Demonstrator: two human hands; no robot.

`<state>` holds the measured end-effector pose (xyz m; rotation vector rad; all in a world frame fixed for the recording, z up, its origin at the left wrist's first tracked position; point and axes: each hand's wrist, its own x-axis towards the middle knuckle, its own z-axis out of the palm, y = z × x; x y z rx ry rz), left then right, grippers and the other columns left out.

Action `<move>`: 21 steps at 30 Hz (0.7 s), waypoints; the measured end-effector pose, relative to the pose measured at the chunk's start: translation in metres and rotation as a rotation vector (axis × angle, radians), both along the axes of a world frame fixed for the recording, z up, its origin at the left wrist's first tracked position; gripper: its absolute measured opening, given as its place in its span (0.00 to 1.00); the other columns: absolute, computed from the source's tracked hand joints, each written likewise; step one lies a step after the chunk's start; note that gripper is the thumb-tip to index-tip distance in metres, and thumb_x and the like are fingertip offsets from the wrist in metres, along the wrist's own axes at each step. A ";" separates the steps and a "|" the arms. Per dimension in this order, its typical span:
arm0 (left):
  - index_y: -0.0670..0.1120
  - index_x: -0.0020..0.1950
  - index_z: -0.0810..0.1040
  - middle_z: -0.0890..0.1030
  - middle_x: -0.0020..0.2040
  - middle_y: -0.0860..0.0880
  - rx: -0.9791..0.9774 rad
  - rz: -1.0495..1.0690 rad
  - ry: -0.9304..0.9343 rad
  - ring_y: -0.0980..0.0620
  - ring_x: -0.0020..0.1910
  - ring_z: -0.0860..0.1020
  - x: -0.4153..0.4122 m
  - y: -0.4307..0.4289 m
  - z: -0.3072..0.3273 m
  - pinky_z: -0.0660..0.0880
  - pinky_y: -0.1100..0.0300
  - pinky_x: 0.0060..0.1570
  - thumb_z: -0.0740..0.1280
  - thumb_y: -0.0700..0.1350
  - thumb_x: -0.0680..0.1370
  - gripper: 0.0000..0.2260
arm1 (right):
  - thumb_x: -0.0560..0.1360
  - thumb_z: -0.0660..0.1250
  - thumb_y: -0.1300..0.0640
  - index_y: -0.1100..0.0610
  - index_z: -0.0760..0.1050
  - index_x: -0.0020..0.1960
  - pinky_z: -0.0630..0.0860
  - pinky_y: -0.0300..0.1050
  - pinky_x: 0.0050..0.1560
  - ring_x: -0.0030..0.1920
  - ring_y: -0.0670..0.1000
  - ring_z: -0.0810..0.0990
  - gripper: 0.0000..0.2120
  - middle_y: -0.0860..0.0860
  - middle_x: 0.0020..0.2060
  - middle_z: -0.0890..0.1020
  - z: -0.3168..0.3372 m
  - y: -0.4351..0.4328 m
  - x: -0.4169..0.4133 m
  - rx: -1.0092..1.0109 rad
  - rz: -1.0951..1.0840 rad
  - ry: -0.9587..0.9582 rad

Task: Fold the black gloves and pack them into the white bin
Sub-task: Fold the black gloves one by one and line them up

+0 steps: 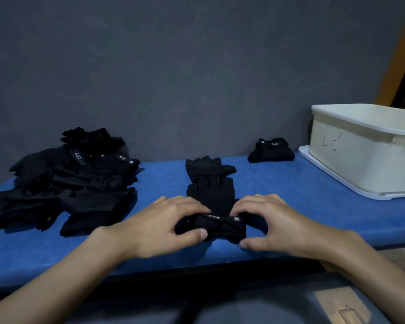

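A pair of black gloves (209, 183) lies flat in the middle of the blue table, fingers pointing away from me. Its cuff end is rolled up toward the fingers. My left hand (164, 226) grips the left side of that roll and my right hand (276, 224) grips the right side. A pile of loose black gloves (73, 181) covers the table's left part. One folded glove bundle (270, 150) rests at the back, just left of the white bin (360, 150). What lies inside the bin is hidden by its wall.
The bin stands on a white lid or tray (332, 176) at the table's right end. A grey wall (173, 66) closes off the back. The blue table's (302, 206) front edge runs just below my wrists.
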<state>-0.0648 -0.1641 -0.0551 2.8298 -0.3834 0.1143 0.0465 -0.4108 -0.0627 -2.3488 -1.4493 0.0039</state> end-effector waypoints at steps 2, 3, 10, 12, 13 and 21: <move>0.62 0.72 0.66 0.70 0.65 0.68 0.037 0.001 -0.011 0.68 0.65 0.66 -0.002 -0.001 0.000 0.64 0.58 0.69 0.62 0.68 0.73 0.28 | 0.67 0.64 0.35 0.40 0.74 0.60 0.59 0.39 0.65 0.60 0.35 0.71 0.23 0.32 0.55 0.76 0.000 0.000 0.000 0.032 -0.003 -0.016; 0.62 0.73 0.64 0.69 0.66 0.68 0.050 0.002 -0.020 0.70 0.65 0.64 -0.002 0.000 -0.001 0.62 0.62 0.69 0.65 0.67 0.72 0.30 | 0.68 0.63 0.35 0.40 0.75 0.60 0.60 0.40 0.65 0.59 0.34 0.72 0.22 0.32 0.55 0.76 0.000 0.001 -0.001 0.046 -0.006 -0.024; 0.67 0.73 0.61 0.74 0.66 0.65 -0.100 0.064 -0.034 0.63 0.64 0.71 0.001 0.003 -0.005 0.67 0.59 0.68 0.67 0.63 0.73 0.30 | 0.75 0.60 0.41 0.45 0.79 0.52 0.75 0.47 0.46 0.41 0.48 0.80 0.14 0.45 0.39 0.82 0.002 0.002 -0.003 0.205 -0.059 0.115; 0.64 0.71 0.67 0.79 0.61 0.64 -0.212 0.053 -0.054 0.59 0.58 0.78 0.002 0.002 -0.005 0.73 0.56 0.62 0.67 0.57 0.76 0.24 | 0.77 0.62 0.44 0.44 0.80 0.52 0.78 0.54 0.48 0.44 0.52 0.82 0.11 0.47 0.41 0.84 0.003 0.002 -0.002 0.265 -0.068 0.220; 0.61 0.69 0.70 0.80 0.59 0.64 -0.271 0.050 -0.064 0.58 0.56 0.80 0.003 0.001 -0.005 0.75 0.56 0.60 0.67 0.54 0.78 0.20 | 0.78 0.63 0.47 0.44 0.80 0.54 0.79 0.53 0.51 0.46 0.50 0.82 0.08 0.45 0.43 0.84 0.004 0.002 -0.002 0.305 -0.066 0.269; 0.51 0.58 0.80 0.86 0.49 0.56 -0.662 0.145 -0.076 0.53 0.51 0.83 0.015 -0.002 -0.008 0.77 0.53 0.56 0.64 0.45 0.82 0.07 | 0.70 0.72 0.48 0.43 0.75 0.58 0.70 0.28 0.56 0.54 0.37 0.80 0.17 0.46 0.46 0.84 0.012 0.010 0.002 0.417 -0.075 0.459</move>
